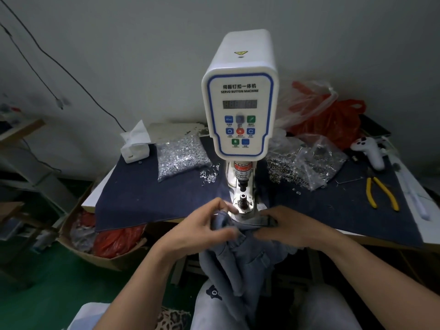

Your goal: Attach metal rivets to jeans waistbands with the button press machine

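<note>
Leftmost, a brown cardboard box (78, 236) of red and clear bags sits on the green floor beside the white table (91, 198), whose top is covered by a dark blue cloth (147, 196). On that cloth, a white tissue box (134, 148) stands far left, then a clear plastic bag of silver rivets (182, 157) with a few spilled just beside it, probably kept within easy reach for loading.

At the centre rises the white servo button machine (240, 103), its steel lower die (243, 201) exposed under the punch. The left hand (202, 228) curls round the bunched light blue denim jeans (240, 256), gripping the waistband at the table's near edge; the right hand (288, 228) pinches the same waistband flat beside it. Together they seem to stretch the band so it can slide onto the die, which it has not yet reached. The rest of the jeans hangs down into the person's lap.

Further right lies a second clear bag of darker metal fasteners (307, 163), then yellow-handled pliers (381, 194), a white handheld controller (369, 151), and red plastic bags (333, 120) at the far side.
</note>
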### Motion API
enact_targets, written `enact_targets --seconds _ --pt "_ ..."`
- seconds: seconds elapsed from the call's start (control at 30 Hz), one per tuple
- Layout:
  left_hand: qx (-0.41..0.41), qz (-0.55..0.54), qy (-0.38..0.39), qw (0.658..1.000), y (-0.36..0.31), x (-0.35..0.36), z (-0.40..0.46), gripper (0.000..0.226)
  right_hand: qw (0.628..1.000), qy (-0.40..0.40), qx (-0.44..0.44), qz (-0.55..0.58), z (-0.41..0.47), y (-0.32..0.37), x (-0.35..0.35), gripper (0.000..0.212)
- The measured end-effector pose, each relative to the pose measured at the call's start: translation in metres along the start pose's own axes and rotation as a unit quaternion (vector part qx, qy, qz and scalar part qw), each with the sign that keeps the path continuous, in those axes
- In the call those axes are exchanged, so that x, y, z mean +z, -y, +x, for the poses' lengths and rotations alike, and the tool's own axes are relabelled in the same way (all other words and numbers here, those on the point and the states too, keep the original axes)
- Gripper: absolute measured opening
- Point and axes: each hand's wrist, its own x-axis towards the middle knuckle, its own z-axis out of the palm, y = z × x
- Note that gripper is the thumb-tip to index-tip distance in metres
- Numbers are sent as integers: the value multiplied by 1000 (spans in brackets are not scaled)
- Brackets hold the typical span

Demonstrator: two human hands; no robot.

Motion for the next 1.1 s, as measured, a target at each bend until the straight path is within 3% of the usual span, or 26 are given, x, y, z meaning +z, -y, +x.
enact_targets --seconds 0.07,0.13,0.23,0.33,0.43,0.53,0.7,0.8,0.9,1.03,1.1 --pt "-78 119 58 988 1 -2 4 48 1000 1 5 17 7 5 -1 12" --pt "-86 157 70 981 5 -11 11 39 999 4 19 43 12 9 -3 12" --pt "-67 -22 71 995 12 -21 12 19 992 37 60 106 19 8 -11 18" --pt "-49 -185 43 981 21 -15 13 32 979 93 115 137 21 2 -23 20" --pt "-49 -283 24 958 27 -5 20 36 972 113 128 164 22 -6 -27 9" --pt "-76 -330 -4 941 30 -2 25 33 943 68 124 300 24 -16 -21 14" --pt "-96 -363 -57 925 33 8 39 27 923 6 154 352 34 -20 -18 14" --pt "-123 -382 -124 907 35 17 50 20 923 -2 174 344 41 -25 -20 24" --pt "-167 -369 -175 898 41 26 57 11 902 15 190 388 44 -31 -18 15" --pt "-155 -327 -191 913 41 33 63 33 896 14 172 410 47 -40 -17 10" --pt "-141 -281 -200 928 42 31 68 25 907 -11 161 389 51 -39 -18 13"
